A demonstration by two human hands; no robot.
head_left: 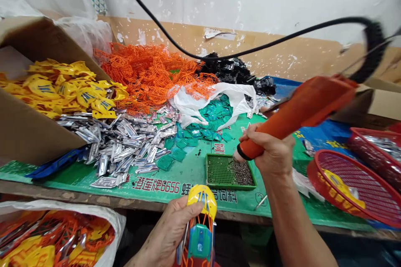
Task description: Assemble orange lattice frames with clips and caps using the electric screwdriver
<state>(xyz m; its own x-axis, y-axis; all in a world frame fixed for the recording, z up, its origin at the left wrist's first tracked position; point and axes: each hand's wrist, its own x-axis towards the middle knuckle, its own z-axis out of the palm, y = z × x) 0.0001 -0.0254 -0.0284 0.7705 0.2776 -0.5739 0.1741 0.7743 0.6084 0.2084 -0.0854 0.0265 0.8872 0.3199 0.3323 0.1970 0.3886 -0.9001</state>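
My left hand (171,229) is closed round a plastic toy car body (200,240), near the front edge of the table. It has a yellow nose piece, an orange lattice frame and a green panel on top. In my right hand (272,154) is an orange electric screwdriver (291,117), its fingers wrapped round the barrel. The tool's tip points down at a green tray (219,171), over the small dark screws (242,173) heaped in its right half. Whether the tip touches the screws I cannot tell. A black cable (260,53) runs from the tool's rear.
A carton of yellow parts (62,87) stands left. Beyond lie orange frames (138,75), silver parts (125,142), green panels (216,112) and black parts (228,69). Red baskets (376,183) stand right. A white sack (117,225) of assembled pieces sits lower left.
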